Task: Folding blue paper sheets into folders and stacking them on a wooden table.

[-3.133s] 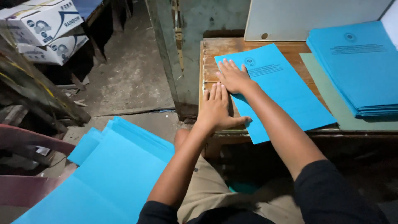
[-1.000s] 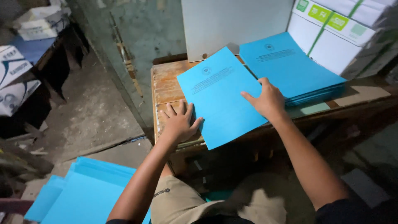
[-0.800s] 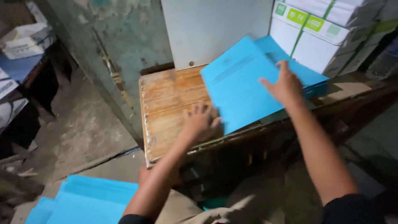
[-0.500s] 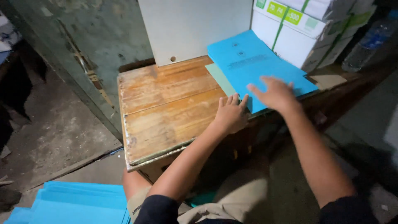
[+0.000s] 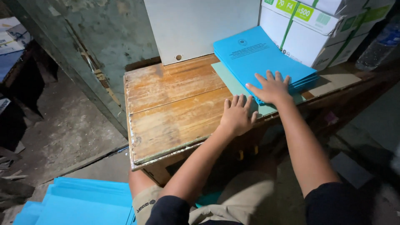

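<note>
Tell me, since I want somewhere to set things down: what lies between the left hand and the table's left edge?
Only bare wooden table lies beside the left hand, seen in the head view.

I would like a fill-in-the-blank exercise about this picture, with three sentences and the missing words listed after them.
1. The right hand lies flat on a stack of ____ paper sheets.
2. The left hand rests on the ____ table.
3. More blue sheets lie low at the person's ____ side.

Missing words: blue; wooden; left
</note>
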